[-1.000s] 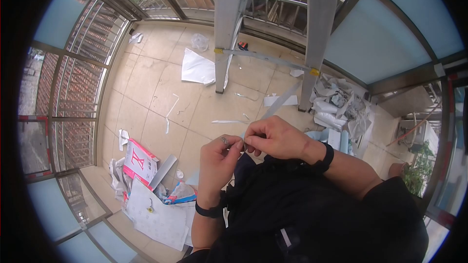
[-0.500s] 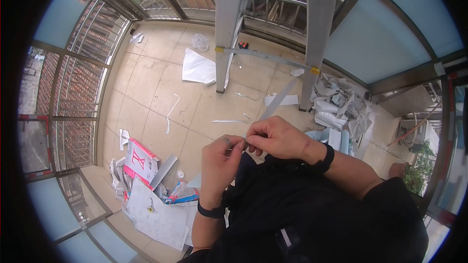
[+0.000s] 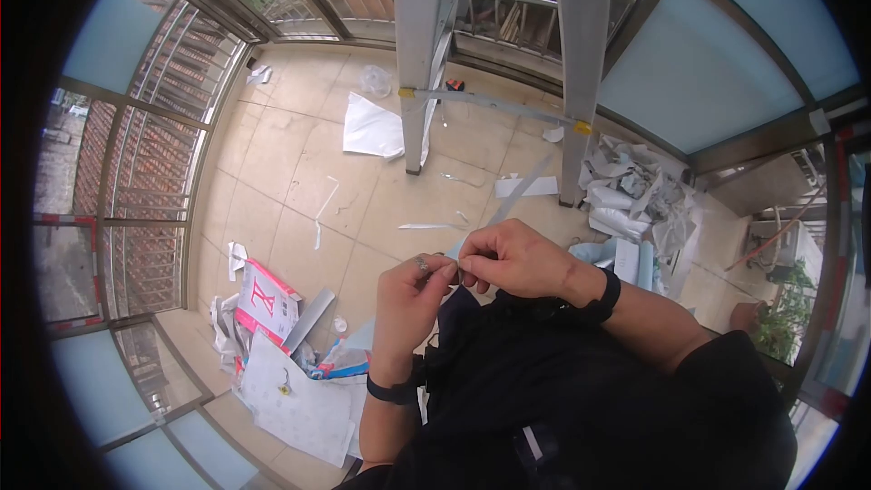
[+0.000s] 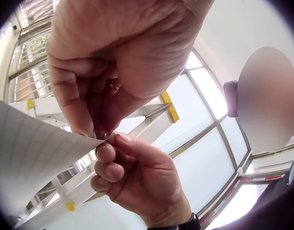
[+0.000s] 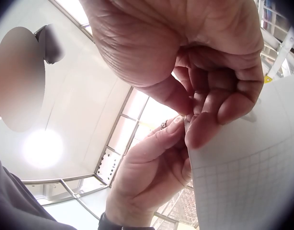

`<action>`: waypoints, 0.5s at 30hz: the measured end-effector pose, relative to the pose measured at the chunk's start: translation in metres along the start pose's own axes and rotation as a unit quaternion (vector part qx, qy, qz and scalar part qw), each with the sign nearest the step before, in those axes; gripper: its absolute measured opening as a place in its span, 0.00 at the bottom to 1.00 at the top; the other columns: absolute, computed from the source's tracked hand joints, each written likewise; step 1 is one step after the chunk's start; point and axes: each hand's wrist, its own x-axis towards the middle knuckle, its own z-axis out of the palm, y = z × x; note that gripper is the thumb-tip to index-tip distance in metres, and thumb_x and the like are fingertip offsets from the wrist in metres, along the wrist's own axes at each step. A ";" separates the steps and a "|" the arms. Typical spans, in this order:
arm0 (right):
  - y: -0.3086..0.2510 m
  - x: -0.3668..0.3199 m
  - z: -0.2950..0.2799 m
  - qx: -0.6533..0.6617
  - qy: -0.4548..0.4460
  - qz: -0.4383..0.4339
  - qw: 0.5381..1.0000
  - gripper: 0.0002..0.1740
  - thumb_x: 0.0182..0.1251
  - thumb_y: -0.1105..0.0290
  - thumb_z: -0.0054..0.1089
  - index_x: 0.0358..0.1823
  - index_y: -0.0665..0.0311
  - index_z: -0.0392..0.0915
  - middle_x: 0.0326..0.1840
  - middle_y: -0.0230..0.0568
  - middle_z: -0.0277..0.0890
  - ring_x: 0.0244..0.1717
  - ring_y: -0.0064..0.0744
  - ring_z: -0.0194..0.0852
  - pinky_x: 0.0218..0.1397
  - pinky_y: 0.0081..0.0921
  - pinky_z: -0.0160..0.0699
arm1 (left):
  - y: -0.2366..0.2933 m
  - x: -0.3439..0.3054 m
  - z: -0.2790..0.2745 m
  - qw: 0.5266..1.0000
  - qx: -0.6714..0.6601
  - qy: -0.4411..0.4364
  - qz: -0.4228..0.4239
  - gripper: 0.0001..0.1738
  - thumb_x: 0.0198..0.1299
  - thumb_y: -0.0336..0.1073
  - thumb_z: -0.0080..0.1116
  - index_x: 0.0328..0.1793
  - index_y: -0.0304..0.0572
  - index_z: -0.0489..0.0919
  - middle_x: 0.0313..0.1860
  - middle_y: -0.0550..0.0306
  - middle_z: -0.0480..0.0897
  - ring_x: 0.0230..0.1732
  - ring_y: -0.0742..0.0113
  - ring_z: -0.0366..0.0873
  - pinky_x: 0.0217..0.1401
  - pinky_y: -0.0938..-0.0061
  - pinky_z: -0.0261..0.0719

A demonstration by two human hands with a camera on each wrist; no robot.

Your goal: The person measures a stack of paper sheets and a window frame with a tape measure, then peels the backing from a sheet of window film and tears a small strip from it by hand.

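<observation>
Both hands meet fingertip to fingertip in front of the body, at the corner of a thin white sheet printed with grid lines point(image 4: 36, 158). My left hand point(image 3: 406, 308), with a ring on one finger, pinches the sheet's edge between thumb and fingers. Close against it, my right hand point(image 3: 519, 259) pinches the same corner, its other fingers curled. In the right wrist view the gridded sheet point(image 5: 242, 182) spreads out below the right fingers. The fingertips largely hide the pinched corner.
An aluminium ladder point(image 3: 579, 63) stands ahead. Crumpled film and paper point(image 3: 635, 191) lie to the right. At the left are a pink-and-white box point(image 3: 266, 299) and white sheets point(image 3: 295, 399). Scraps and a white sheet point(image 3: 372, 127) lie on the tiled floor, with railings and windows around.
The hands stay together at the sheet's corner with only tiny finger shifts. The head view has turned slightly, so the ladder appears a little further left.
</observation>
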 end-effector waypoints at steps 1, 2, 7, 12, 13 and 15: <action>0.000 -0.001 0.000 -0.003 -0.003 -0.001 1.000 0.12 0.69 0.70 0.52 0.37 0.72 0.80 0.28 0.37 0.82 0.28 0.20 0.79 0.30 0.20 0.77 | 0.001 -0.002 0.001 1.000 -0.005 0.000 -0.003 0.07 0.64 0.29 0.60 0.41 0.31 0.84 0.30 0.58 0.85 0.31 0.76 0.80 0.36 0.80 0.77; 0.000 -0.003 0.001 -0.003 -0.004 -0.003 1.000 0.12 0.69 0.70 0.52 0.37 0.72 0.80 0.28 0.37 0.82 0.28 0.20 0.79 0.30 0.20 0.77 | 0.001 -0.004 0.001 1.000 -0.010 0.000 -0.007 0.07 0.64 0.29 0.60 0.41 0.31 0.84 0.30 0.58 0.85 0.31 0.76 0.80 0.37 0.80 0.77; 0.000 -0.007 0.008 -0.008 -0.011 0.007 1.000 0.12 0.68 0.69 0.53 0.36 0.72 0.81 0.28 0.37 0.82 0.27 0.20 0.79 0.29 0.20 0.76 | -0.004 -0.013 -0.002 1.000 0.008 0.001 -0.007 0.07 0.64 0.29 0.59 0.41 0.30 0.84 0.31 0.58 0.85 0.32 0.76 0.79 0.37 0.80 0.77; -0.005 -0.011 0.020 -0.017 0.003 0.016 1.000 0.10 0.69 0.71 0.53 0.36 0.71 0.81 0.28 0.33 0.81 0.29 0.18 0.78 0.35 0.18 0.77 | -0.003 -0.016 -0.013 1.000 0.005 -0.025 -0.004 0.07 0.65 0.28 0.58 0.41 0.30 0.83 0.31 0.58 0.85 0.33 0.76 0.80 0.39 0.80 0.78; -0.005 -0.012 0.024 -0.020 0.009 0.008 1.000 0.10 0.69 0.71 0.53 0.36 0.71 0.80 0.28 0.33 0.81 0.29 0.18 0.78 0.35 0.18 0.77 | -0.003 -0.016 -0.016 0.999 -0.004 -0.037 -0.004 0.07 0.65 0.28 0.58 0.41 0.30 0.83 0.31 0.57 0.85 0.34 0.75 0.81 0.40 0.79 0.79; -0.005 -0.012 0.034 -0.011 0.026 -0.002 1.000 0.10 0.69 0.71 0.53 0.36 0.71 0.80 0.28 0.33 0.81 0.29 0.18 0.78 0.35 0.19 0.77 | -0.003 -0.017 -0.025 0.998 -0.012 -0.054 -0.002 0.07 0.65 0.27 0.58 0.42 0.30 0.83 0.31 0.57 0.85 0.34 0.75 0.81 0.40 0.79 0.79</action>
